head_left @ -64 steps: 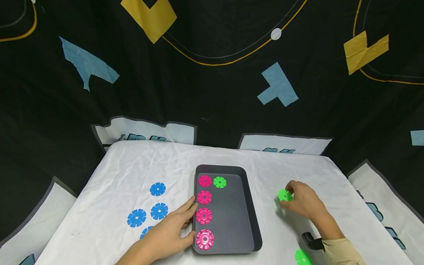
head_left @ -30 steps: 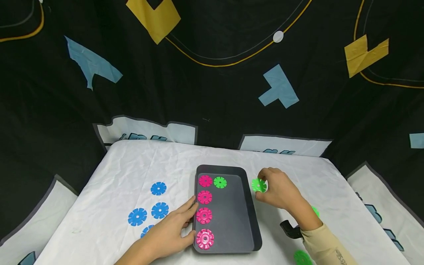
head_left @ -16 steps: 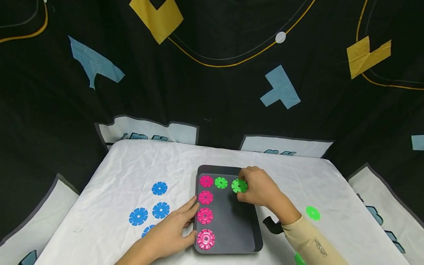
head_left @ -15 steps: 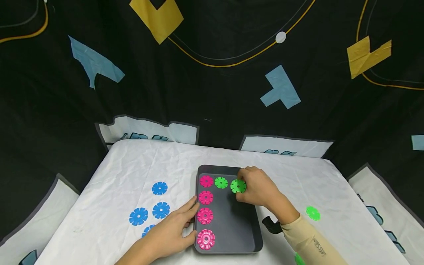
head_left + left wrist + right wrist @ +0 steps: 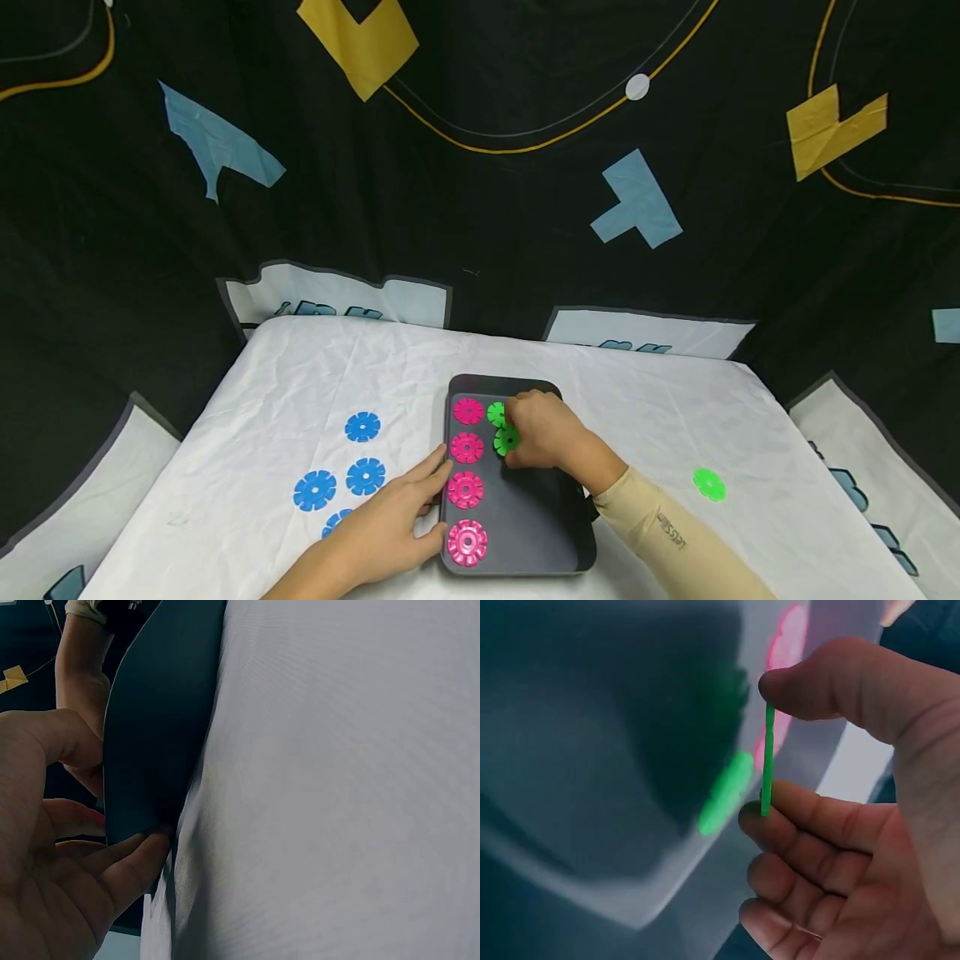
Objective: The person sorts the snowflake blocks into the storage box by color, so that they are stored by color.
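Observation:
My right hand (image 5: 546, 431) pinches a notched green plastic disc (image 5: 506, 441) over the dark grey tray (image 5: 536, 533). In the right wrist view, the held disc (image 5: 767, 765) stands edge-on between thumb and fingertips, apart from another green disc (image 5: 726, 793) in the tray. That lying green disc (image 5: 496, 413) is partly covered by my hand in the head view. Pink discs (image 5: 467, 489) form a column along the tray's left side. My left hand (image 5: 386, 525) rests against the tray's left rim with extended fingers; in the left wrist view, fingers (image 5: 139, 866) touch its outer wall.
Several blue discs (image 5: 365, 476) lie left of the tray, one partly hidden by the left hand. One loose green disc (image 5: 708, 484) lies to the right. A white cloth (image 5: 637, 383) covers the table, with a black patterned curtain (image 5: 480, 225) behind.
My right hand has carried the green disc leftward from the table at the right, across the tray's right rim, to just below the lying green disc. The left hand stays on the tray.

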`<state>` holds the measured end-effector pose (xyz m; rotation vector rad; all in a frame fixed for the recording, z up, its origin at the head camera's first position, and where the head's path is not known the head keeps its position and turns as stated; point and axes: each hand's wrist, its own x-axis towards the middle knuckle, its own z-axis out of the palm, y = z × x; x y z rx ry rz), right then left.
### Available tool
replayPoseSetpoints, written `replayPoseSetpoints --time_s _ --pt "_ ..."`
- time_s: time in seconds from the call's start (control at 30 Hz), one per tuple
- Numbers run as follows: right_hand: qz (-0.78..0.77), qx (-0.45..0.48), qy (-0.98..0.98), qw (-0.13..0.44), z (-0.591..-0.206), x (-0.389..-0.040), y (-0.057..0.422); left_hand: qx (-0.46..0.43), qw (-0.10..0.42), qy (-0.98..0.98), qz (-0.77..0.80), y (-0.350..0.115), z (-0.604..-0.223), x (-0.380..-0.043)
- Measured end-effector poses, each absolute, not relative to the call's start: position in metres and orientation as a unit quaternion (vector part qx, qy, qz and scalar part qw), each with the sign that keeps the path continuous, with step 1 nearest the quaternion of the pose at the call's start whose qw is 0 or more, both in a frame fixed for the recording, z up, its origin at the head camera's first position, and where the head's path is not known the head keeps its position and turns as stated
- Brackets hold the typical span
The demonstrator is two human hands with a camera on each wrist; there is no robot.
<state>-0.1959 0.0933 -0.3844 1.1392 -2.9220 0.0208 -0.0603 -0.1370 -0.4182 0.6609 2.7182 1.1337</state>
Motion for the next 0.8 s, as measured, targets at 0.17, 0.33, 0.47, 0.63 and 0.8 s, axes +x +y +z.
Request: replayPoseSetpoints --time_s 0.17,0.33,0.47,0.63,0.8 --pt "-0.008 0.356 -0.934 -0.029 -0.391 -0.197 0.087 0.224 0.066 0.896 0.377 -0.136 -0.417 -0.061" --pt "-0.019 0.346 -0.937 -0.043 -0.393 -0.197 0.086 0.224 0.062 0.899 0.370 -0.135 -0.416 -0.060" --pt "-0.010 0.349 -0.936 -0.041 -0.393 -0.195 0.088 0.225 0.054 0.903 0.361 -0.136 -0.417 -0.060" --pt "0.022 0.350 -0.936 -0.028 -0.387 -0.191 0.096 0.223 0.052 0.904 0.360 -0.136 -0.417 -0.059" --pt "0.048 0.340 -0.939 -0.002 -0.377 -0.185 0.108 0.220 0.049 0.904 0.364 -0.137 -0.418 -0.058"
